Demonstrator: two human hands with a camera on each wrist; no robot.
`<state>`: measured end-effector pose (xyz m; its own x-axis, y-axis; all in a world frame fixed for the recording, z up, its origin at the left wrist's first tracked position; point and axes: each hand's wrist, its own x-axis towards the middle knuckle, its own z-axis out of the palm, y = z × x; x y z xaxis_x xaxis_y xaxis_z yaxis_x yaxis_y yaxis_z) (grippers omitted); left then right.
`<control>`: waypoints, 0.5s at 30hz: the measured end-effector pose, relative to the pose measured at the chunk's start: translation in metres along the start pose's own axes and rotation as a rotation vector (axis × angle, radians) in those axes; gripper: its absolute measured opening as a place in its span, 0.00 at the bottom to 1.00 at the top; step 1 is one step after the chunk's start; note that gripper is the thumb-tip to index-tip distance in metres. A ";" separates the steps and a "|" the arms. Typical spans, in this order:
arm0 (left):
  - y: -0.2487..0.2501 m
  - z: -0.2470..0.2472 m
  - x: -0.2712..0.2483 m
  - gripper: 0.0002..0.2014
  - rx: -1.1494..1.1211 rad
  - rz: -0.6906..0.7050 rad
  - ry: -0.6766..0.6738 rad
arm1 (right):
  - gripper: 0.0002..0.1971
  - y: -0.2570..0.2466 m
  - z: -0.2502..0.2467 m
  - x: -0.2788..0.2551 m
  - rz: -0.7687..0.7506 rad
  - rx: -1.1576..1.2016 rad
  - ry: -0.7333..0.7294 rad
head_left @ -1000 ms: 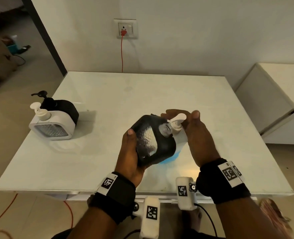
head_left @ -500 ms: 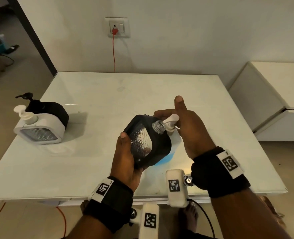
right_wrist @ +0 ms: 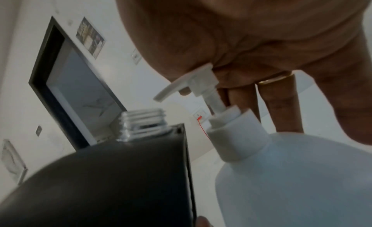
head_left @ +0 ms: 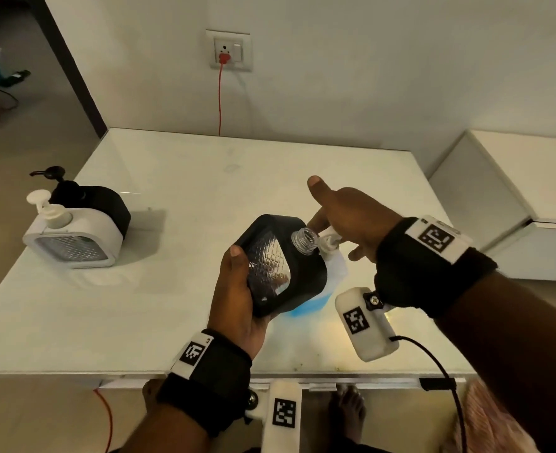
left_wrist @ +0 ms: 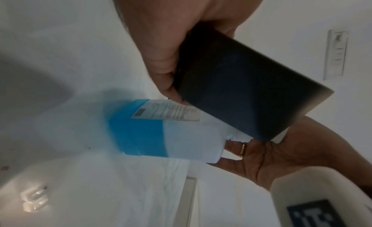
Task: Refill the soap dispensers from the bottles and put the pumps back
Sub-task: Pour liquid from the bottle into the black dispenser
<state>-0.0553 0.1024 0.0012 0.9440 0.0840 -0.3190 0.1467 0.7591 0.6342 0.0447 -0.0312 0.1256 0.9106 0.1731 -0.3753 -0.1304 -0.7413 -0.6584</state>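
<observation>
Left hand [head_left: 237, 299] has its fingers wrapped around the black dispenser [head_left: 283, 266], thumb on the textured front, holding it tilted just above the table [head_left: 172, 305]. Its pump is off, so the clear threaded neck [head_left: 305, 241] is bare and sits right beside the nozzle of the refill bottle.

Right hand [head_left: 351, 217] is over the white pump [right_wrist: 193, 85] of the refill bottle [left_wrist: 161, 131], palm resting on the pump head, fingers mostly straight and hanging down past it, thumb sticking out. There's a ring on one finger.

The bottle is translucent, blue soap filling only its bottom part, and it stands on the table just behind the black dispenser. Can't tell if any soap is coming out.

Over on the left side of the table, a white dispenser [head_left: 74, 243] and another black one [head_left: 100, 204] sit touching each other, both with pumps on.
</observation>
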 end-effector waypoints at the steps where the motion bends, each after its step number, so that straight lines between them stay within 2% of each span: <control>1: 0.000 0.000 0.000 0.24 0.006 0.008 -0.014 | 0.41 -0.002 0.000 0.000 0.013 -0.019 -0.007; 4: -0.002 0.003 -0.001 0.23 -0.010 0.011 -0.001 | 0.38 -0.004 0.002 0.002 0.070 0.014 -0.026; 8: -0.002 0.004 0.001 0.26 -0.018 0.024 0.038 | 0.36 -0.004 0.003 0.002 0.130 0.053 -0.036; 12: -0.003 0.004 0.003 0.28 -0.023 0.020 0.054 | 0.21 -0.006 0.005 0.000 0.204 0.103 -0.054; 15: -0.005 0.003 0.004 0.30 -0.019 0.016 0.070 | 0.23 -0.006 0.004 -0.003 0.215 0.129 -0.084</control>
<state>-0.0512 0.0967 -0.0014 0.9230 0.1405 -0.3582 0.1259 0.7695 0.6261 0.0410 -0.0244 0.1277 0.8217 0.0778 -0.5646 -0.3709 -0.6792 -0.6334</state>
